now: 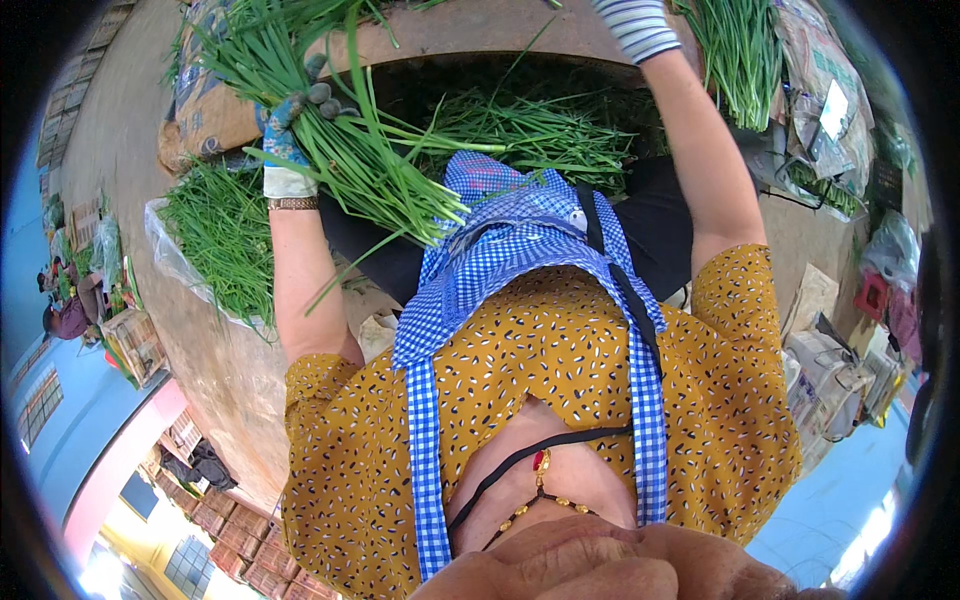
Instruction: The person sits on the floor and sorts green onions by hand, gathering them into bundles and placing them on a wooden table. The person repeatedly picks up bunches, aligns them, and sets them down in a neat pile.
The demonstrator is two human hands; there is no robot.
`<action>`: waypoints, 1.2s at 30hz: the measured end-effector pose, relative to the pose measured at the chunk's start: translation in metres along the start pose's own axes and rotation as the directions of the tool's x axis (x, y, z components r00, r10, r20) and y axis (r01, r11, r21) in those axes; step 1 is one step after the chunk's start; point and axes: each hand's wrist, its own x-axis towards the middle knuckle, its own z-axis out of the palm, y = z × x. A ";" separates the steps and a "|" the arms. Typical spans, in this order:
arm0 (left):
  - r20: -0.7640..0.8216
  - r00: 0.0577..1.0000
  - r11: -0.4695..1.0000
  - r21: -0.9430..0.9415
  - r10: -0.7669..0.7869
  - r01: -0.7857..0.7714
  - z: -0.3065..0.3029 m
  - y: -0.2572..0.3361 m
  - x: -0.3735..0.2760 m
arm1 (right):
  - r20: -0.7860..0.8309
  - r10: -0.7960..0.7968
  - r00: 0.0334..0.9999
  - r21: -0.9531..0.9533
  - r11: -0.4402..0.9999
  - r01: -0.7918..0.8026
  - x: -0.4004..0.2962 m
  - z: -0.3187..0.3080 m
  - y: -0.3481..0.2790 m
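My left hand [292, 124], in a blue patterned glove with grey fingertips, grips a bunch of long green leafy stalks [360, 169], like garlic chives. Their pale cut ends point towards my blue checked apron [517, 217]. My right hand [637, 28], in a striped knit glove, reaches forward at the top edge; its fingers are cut off by the frame, so what it touches is hidden. Loose green stalks [532, 127] lie in a dark hollow between my legs, below a curved board edge [480, 34].
A clear plastic-lined heap of greens [225, 232] lies at my left, near a filled sack [217, 112]. At the right are another bunch of stalks [739, 67], a sack [832, 97] and a red stool [872, 296]. People [71, 315] sit farther off at left.
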 end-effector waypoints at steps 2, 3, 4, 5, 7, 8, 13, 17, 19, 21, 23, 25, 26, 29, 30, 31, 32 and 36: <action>0.149 0.988 0.978 -0.210 0.041 -0.009 0.006 0.000 -0.005 | 0.021 0.064 0.998 -0.009 0.998 -0.064 -0.016 0.021 0.038; 0.155 0.986 0.974 -0.227 0.058 -0.021 0.001 0.005 -0.005 | 0.078 0.154 0.985 -0.046 0.988 -0.150 -0.027 0.026 0.053; 0.168 0.981 0.977 -0.204 0.093 -0.057 -0.011 0.012 -0.006 | 0.183 0.174 0.968 -0.194 0.971 -0.138 -0.024 0.023 0.053; 0.183 0.975 0.979 -0.182 0.124 -0.090 -0.022 0.016 -0.006 | 0.372 0.361 0.855 -0.349 0.908 -0.231 -0.029 0.018 0.052; 0.088 0.982 0.965 -0.219 0.165 -0.142 -0.015 0.014 -0.003 | 0.116 0.332 0.936 -0.300 0.910 -0.286 -0.045 0.006 0.029; 0.041 0.983 0.957 -0.236 0.182 -0.167 -0.012 0.012 -0.001 | -0.011 0.237 0.971 -0.044 0.970 -0.238 -0.049 0.008 0.014; 0.010 0.991 0.981 -0.141 0.132 -0.129 -0.025 0.015 -0.002 | 0.278 -0.141 0.950 0.718 0.688 -0.108 -0.056 0.010 -0.118; 0.012 0.990 0.967 -0.215 0.142 -0.136 -0.027 0.009 0.020 | 0.407 -0.088 0.909 0.493 0.859 -0.137 -0.061 0.030 -0.125; -0.048 0.978 0.968 -0.145 0.202 -0.207 -0.042 0.014 0.016 | 0.599 0.067 0.798 0.577 0.655 -0.488 -0.047 0.012 -0.109; 0.028 0.971 0.967 -0.096 0.239 -0.236 -0.051 0.012 0.016 | 0.611 0.213 0.763 0.557 0.569 -0.605 -0.054 0.008 -0.101; -0.073 0.964 0.960 -0.103 0.255 -0.262 -0.067 0.015 0.014 | 0.255 0.175 0.951 0.834 0.458 -0.308 -0.067 0.006 -0.112; -0.233 0.934 0.947 -0.108 0.272 -0.303 -0.051 0.010 0.010 | 0.208 0.036 0.977 0.797 0.573 -0.191 -0.068 -0.013 -0.131; -0.212 0.940 0.947 -0.123 0.267 -0.296 -0.058 0.010 0.010 | 0.222 -0.025 0.975 0.747 0.647 -0.153 -0.066 -0.016 -0.145; -0.063 0.976 0.962 -0.166 0.209 -0.216 -0.058 0.006 0.017 | 0.584 -0.072 0.809 0.651 0.637 -0.413 -0.064 0.013 -0.159; -0.058 0.984 0.968 -0.181 0.167 -0.174 -0.053 0.009 0.016 | 0.450 -0.096 0.888 0.634 0.735 -0.242 -0.061 0.021 -0.157; -0.053 0.991 0.972 -0.195 0.124 -0.132 -0.048 0.010 0.015 | 0.409 -0.028 0.912 0.730 0.609 -0.309 -0.058 0.027 -0.154; -0.363 0.904 0.974 0.074 0.225 -0.213 -0.043 0.007 0.007 | 0.448 0.003 0.894 0.756 0.533 -0.381 -0.056 0.029 -0.150; -0.495 0.850 0.983 0.133 0.179 -0.129 -0.037 0.008 -0.004 | 0.596 0.051 0.802 0.732 0.376 -0.568 -0.042 0.011 -0.141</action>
